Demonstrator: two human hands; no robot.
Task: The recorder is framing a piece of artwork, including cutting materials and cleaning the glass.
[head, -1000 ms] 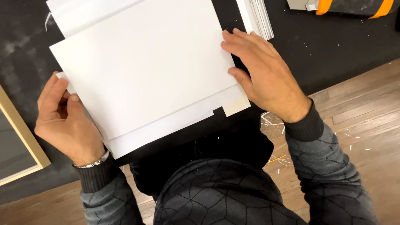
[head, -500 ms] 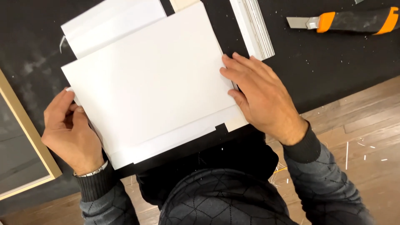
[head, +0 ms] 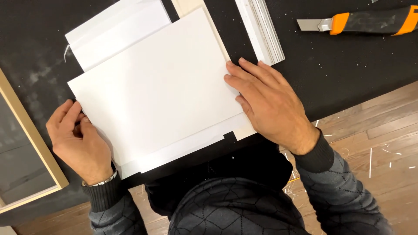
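A large white sheet (head: 156, 91) lies tilted on a black work surface (head: 339, 65), stacked on other white sheets (head: 117, 30) and a cream board (head: 187, 6). My left hand (head: 80, 141) pinches the sheet's left edge with thumb and fingertips. My right hand (head: 270, 102) lies flat, fingers spread, pressing on the sheet's right edge and the board under it.
An orange and grey utility knife (head: 361, 21) lies at the top right. A grey metal strip (head: 261, 28) runs next to the sheets. A wood-framed panel (head: 26, 156) sits at the left. Wooden floor (head: 374, 139) with scattered shavings lies below the table edge.
The view has shifted down, so the sheets sit lower in frame and the knife shows fully. Both hands stay on the sheet's edges in the same hold.
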